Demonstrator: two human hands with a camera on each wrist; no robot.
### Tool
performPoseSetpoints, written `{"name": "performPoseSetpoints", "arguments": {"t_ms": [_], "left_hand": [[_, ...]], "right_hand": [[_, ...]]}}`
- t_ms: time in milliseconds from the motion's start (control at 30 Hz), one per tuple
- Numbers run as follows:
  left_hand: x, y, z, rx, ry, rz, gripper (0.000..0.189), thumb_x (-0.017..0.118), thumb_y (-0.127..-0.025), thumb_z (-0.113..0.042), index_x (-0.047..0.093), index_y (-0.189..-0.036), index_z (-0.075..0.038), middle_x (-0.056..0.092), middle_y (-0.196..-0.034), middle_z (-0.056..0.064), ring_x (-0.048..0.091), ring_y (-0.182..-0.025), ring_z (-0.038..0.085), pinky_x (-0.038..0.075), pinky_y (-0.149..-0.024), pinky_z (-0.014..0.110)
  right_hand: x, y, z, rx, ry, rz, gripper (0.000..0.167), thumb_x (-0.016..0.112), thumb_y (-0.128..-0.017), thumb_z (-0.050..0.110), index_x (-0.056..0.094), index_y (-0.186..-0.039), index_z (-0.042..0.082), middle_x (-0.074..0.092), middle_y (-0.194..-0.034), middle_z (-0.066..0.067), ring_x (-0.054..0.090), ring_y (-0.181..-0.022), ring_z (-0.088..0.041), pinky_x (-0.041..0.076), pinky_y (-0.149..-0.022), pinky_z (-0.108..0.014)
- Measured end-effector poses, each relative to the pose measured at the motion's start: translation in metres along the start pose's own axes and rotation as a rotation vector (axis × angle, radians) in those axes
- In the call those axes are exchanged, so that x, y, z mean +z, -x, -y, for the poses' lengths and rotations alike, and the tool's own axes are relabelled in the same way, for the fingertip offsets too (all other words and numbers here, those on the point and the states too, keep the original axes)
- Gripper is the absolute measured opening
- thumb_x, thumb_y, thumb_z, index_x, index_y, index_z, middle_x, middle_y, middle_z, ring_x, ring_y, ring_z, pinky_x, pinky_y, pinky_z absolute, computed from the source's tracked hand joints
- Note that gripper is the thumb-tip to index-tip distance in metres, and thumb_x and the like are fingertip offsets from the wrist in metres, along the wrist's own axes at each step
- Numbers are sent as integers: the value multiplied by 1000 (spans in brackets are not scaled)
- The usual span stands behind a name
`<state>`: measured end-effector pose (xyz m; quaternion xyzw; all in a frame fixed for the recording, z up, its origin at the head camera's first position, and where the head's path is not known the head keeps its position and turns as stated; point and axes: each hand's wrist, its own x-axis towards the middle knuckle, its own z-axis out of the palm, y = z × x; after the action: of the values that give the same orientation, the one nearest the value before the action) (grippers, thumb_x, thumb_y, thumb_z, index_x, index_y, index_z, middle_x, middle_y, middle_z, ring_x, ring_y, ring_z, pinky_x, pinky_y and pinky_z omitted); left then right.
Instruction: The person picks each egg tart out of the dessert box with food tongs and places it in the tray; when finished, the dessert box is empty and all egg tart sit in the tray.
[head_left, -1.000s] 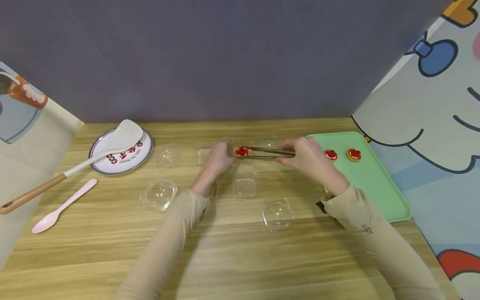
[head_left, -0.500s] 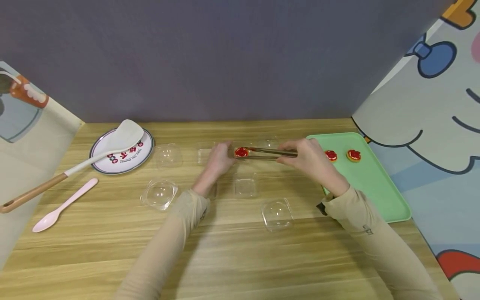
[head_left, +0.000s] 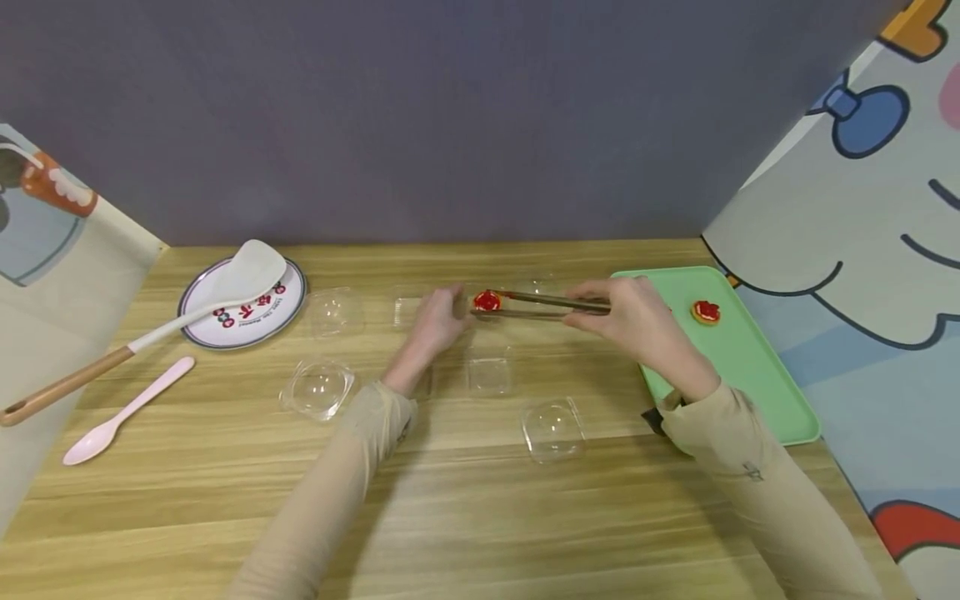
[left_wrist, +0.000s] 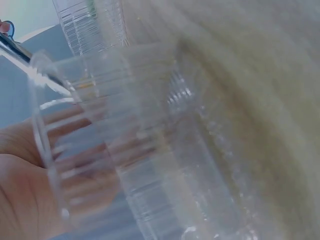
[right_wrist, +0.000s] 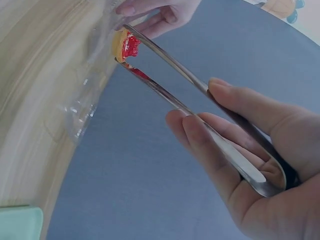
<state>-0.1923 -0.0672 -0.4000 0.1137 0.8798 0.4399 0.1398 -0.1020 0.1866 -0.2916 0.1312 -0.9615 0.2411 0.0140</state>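
Observation:
My right hand [head_left: 633, 321] holds metal tongs [head_left: 551, 307], pinched between thumb and fingers. Their tips, smeared with red, sit on either side of a small tart [head_left: 487, 301] with red topping; in the right wrist view the tart [right_wrist: 125, 46] appears between them. At the tart's left, my left hand [head_left: 438, 318] holds the edge of a clear plastic box with thumb and fingers. In the left wrist view another clear box [left_wrist: 145, 190] fills the foreground, and the left hand [left_wrist: 30, 185] shows partly through it.
A green tray [head_left: 742, 383] at right bears a tart [head_left: 706, 312]; another is mostly hidden by my right hand. Several clear boxes, including one in front [head_left: 553, 429], stand about. At left lie a plate [head_left: 225, 329], a white spatula [head_left: 251, 271] and a pink spoon [head_left: 135, 408].
My right hand and the tongs have shifted slightly right, now covering most of one tart on the tray. The tart between the tips has moved a little right and up. The left hand stays put.

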Motion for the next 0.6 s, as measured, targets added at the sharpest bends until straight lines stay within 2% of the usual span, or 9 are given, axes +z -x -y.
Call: {"name": "performPoseSetpoints", "arguments": {"t_ms": [67, 133, 233, 300, 367, 433, 533, 600], "left_hand": [[0, 0, -1, 4, -6, -2, 71, 76, -92, 7, 46, -156, 6, 53, -154, 27, 56, -137, 42, 51, -116, 45], [0, 0, -1, 8, -4, -2, 72, 76, -91, 9, 46, -156, 6, 52, -155, 27, 58, -134, 42, 54, -113, 44], [-1, 0, -1, 19, -2, -2, 72, 75, -90, 11, 46, -156, 7, 51, -156, 28, 62, -127, 41, 56, -110, 43], [-1, 0, -1, 25, -5, -3, 72, 76, -89, 11, 47, -155, 7, 51, -157, 27, 61, -129, 41, 54, -113, 45], [-1, -1, -1, 31, -11, -3, 72, 77, -89, 10, 48, -155, 7, 51, -157, 27, 58, -134, 41, 50, -117, 46], [-1, -1, -1, 39, -25, -7, 72, 78, -88, 9, 49, -154, 7, 51, -157, 26, 53, -142, 42, 45, -121, 47], [-1, 1, -1, 44, -25, -10, 72, 78, -88, 8, 49, -154, 7, 52, -155, 28, 56, -137, 43, 48, -119, 48], [-1, 2, 0, 46, -25, -15, 71, 78, -89, 8, 49, -154, 8, 53, -154, 28, 58, -135, 43, 49, -118, 48]], "right_hand": [[-4, 4, 0, -2, 3, -12, 33, 85, -94, 19, 80, -122, 1, 78, -116, -19, 25, -48, -10, 32, -53, -28], [-8, 9, 1, -9, 3, -31, 32, 86, -94, 18, 80, -120, 1, 79, -115, -18, 45, -50, -13, 43, -58, -30], [-15, 18, 2, -8, -3, -51, 30, 86, -93, 15, 81, -119, 2, 80, -113, -16, 73, -74, -24, 59, -69, -37], [-18, 24, 2, -13, 4, -70, 28, 87, -91, 13, 82, -117, 3, 80, -111, -13, 78, -93, -28, 63, -75, -42], [-22, 30, 2, -13, 9, -84, 27, 88, -91, 13, 82, -116, 5, 81, -109, -12, 78, -92, -28, 63, -73, -38], [-24, 36, 1, -12, 27, -109, 27, 89, -90, 14, 83, -115, 6, 81, -107, -11, 78, -85, -25, 57, -60, -31], [-27, 46, 0, -8, 34, -131, 28, 89, -90, 17, 83, -115, 6, 82, -103, -11, 77, -78, -20, 51, -52, -25], [-30, 53, -1, -5, 40, -140, 28, 89, -90, 17, 82, -115, 6, 81, -98, -10, 70, -62, -16, 43, -44, -25]]}}
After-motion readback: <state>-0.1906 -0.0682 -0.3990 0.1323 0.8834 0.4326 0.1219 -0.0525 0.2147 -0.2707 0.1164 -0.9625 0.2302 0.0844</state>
